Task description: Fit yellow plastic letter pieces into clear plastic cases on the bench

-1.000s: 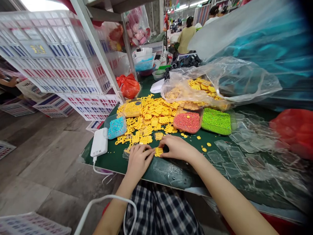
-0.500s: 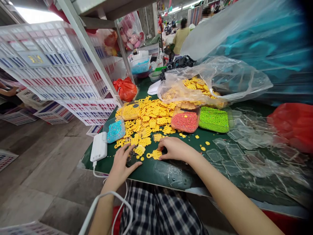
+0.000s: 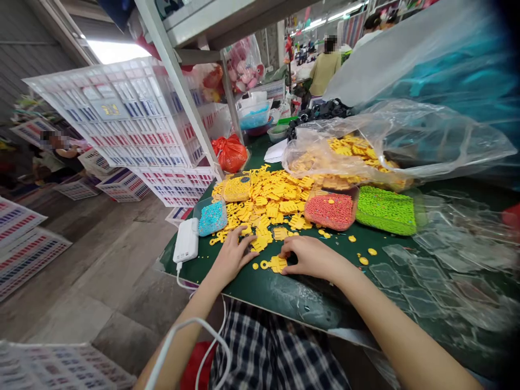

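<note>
My right hand (image 3: 311, 259) pinches the right edge of a flat yellow hand-shaped plastic piece with a ring (image 3: 277, 264) between thumb and fingers. The piece lies at the front of the green table, its ring pointing left. My left hand (image 3: 232, 257) has its fingers apart at the near edge of a heap of similar yellow pieces (image 3: 280, 189); its fingertips touch or nearly touch them. A small yellow disc (image 3: 255, 266) lies between my hands. Behind the heap's edge are trays of blue beads (image 3: 212, 218), yellow beads (image 3: 236, 189), red beads (image 3: 330, 210) and green beads (image 3: 385, 210).
A white power bank (image 3: 186, 241) with a cable sits at the table's left edge. Clear plastic squares (image 3: 422, 300) are scattered at right. Behind the trays lies a clear bag (image 3: 365, 154) of yellow pieces. Stacked white crates (image 3: 122, 114) and a metal shelf post (image 3: 179, 86) stand left.
The view has swung left, so the table sits further right. My left hand has moved forward to the heap's edge. My right hand still pinches the ringed yellow piece.
</note>
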Demonstrator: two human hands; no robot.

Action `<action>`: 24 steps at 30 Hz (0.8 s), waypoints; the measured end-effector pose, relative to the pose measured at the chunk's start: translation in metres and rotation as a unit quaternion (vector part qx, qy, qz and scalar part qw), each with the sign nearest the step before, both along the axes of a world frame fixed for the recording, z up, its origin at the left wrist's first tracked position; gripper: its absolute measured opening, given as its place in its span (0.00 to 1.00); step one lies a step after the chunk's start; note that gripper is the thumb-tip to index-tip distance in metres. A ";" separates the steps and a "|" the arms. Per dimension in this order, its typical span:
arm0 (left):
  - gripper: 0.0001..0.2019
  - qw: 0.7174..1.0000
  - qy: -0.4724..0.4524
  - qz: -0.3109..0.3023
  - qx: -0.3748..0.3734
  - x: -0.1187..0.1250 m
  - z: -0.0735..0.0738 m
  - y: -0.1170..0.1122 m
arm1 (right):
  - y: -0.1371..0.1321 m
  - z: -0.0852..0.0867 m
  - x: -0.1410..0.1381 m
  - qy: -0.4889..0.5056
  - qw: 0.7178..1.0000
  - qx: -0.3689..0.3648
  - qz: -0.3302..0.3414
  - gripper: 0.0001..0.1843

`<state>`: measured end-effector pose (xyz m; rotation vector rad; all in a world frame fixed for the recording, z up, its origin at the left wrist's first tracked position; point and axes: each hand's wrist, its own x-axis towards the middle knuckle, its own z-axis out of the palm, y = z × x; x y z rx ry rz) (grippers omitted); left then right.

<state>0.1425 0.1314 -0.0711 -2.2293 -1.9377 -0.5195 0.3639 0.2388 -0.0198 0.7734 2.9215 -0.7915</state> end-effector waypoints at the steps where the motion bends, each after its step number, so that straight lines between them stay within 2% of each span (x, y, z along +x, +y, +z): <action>1: 0.19 1.000 0.016 -0.009 -0.003 0.001 0.000 0.004 | 0.000 0.000 0.000 -0.002 1.000 0.003 0.000 0.09; 4: 0.25 0.998 0.047 -0.030 -0.007 -0.004 0.007 0.015 | -0.001 -0.001 0.000 -0.005 1.000 0.004 -0.001 0.09; 6: 0.23 0.999 0.044 -0.006 0.007 -0.018 0.022 0.022 | -0.002 -0.001 0.000 -0.001 1.000 -0.003 -0.002 0.09; 8: 0.17 0.997 0.016 0.071 0.024 -0.041 0.045 0.029 | -0.004 0.000 -0.001 -0.007 1.000 -0.006 -0.006 0.10; 9: 0.17 0.991 -0.005 0.130 0.029 -0.055 0.058 0.032 | -0.004 0.000 -0.001 -0.012 1.000 -0.005 -0.008 0.10; 11: 0.21 0.971 -0.031 0.238 0.001 -0.083 0.083 0.037 | -0.006 0.002 -0.002 -0.023 1.000 -0.001 -0.009 0.10; 14: 0.22 0.962 -0.025 0.262 -0.068 -0.117 0.106 0.042 | -0.007 0.004 -0.002 -0.035 0.999 0.000 -0.010 0.11; 16: 0.17 0.960 -0.016 0.241 -0.141 -0.131 0.109 0.043 | -0.008 0.004 -0.003 -0.041 0.999 -0.001 -0.011 0.11; 20: 0.08 0.939 0.004 0.194 -0.285 -0.143 0.100 0.047 | -0.008 0.003 -0.004 -0.042 0.999 -0.006 -0.012 0.11; 24: 0.07 0.925 0.037 0.178 -0.333 -0.146 0.090 0.054 | -0.007 0.000 -0.004 -0.029 1.000 -0.006 -0.010 0.10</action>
